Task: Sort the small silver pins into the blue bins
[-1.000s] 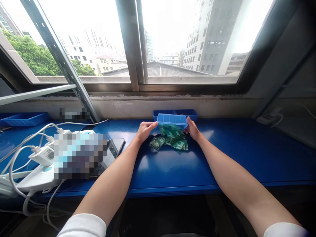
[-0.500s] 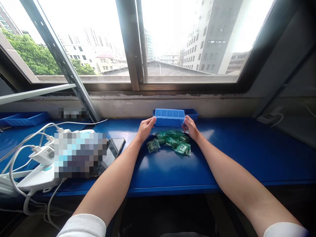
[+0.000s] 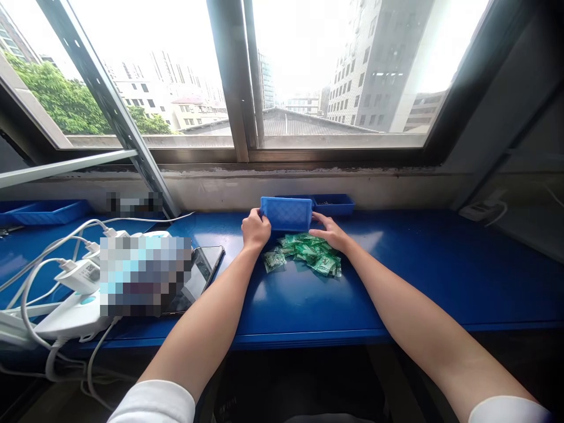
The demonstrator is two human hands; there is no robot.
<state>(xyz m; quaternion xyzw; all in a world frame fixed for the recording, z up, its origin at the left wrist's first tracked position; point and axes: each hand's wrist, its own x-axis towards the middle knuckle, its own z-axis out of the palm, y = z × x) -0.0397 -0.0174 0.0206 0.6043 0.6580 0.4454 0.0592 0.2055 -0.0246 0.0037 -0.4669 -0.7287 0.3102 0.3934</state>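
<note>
A blue plastic tray (image 3: 286, 214), apparently with its solid underside facing the view, stands tilted near the back of the counter (image 3: 396, 288), its left end gripped by the left hand (image 3: 255, 230). The open right hand (image 3: 331, 231) has its fingers against the tray's lower right corner, just above a pile of green sachets (image 3: 308, 254). A second blue tray (image 3: 335, 204) sits just behind.
</note>
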